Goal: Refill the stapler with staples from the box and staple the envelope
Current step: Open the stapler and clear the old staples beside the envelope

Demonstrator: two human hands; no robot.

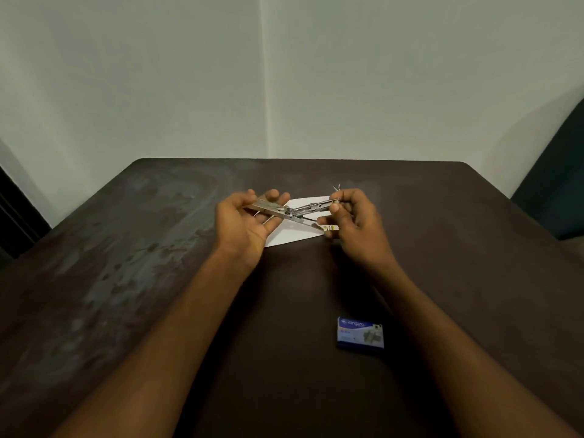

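Here both hands grip the opened stapler over the envelope; staple box lies nearer.

The stapler is gleaming as bare, shiny metal. The envelope is showing matt white paper. The box is looking like printed blue card. The table is appearing dark, smooth, with dull, worn patches.

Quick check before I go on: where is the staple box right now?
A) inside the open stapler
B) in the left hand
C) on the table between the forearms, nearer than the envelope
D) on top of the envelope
C: the staple box lies shut on the table between the forearms, while both hands hold the open stapler over the envelope farther away.
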